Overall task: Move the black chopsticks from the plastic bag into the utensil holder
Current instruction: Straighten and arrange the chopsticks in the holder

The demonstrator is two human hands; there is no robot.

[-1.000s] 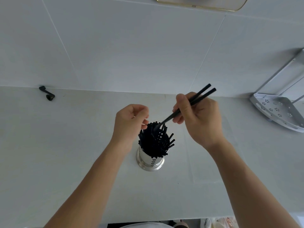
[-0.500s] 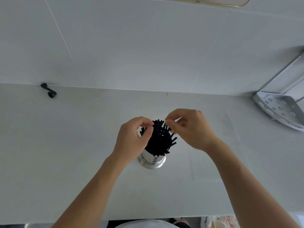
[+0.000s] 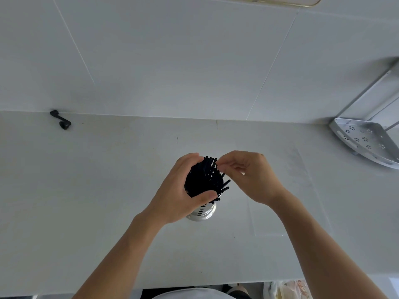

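while the left hand (image 3: 172,195) wraps the bundle of black chopsticks (image 3: 204,180) from the near-left side, fingers curled over the far ends and thumb pressed against the near ones, the bundle stands in the utensil holder (image 3: 201,213) on the countertop (image 3: 108,190). the right hand (image 3: 248,178) sits just beside the bundle on the right, thumb and forefinger pinched at the upper stick ends; whether a single stick lies in that pinch cannot be told.

judged step: gathering and seating the sticks so that all stand inside the rim.

procedure:
1. keep the left-hand grip firm but not crushing, so the holder does not tip or slide on the smooth surface.
2. use the right pinch to press stray ends down and inward. several sticks splay outward on the right and near side.
3. push along each stick's axis, not sideways, to avoid levering its neighbours out.
4. release the left hand only once the bundle stands without leaning.

a plastic bag (image 3: 287,290) shows at the lower edge, well apart from the holder; its contents cannot be made out.
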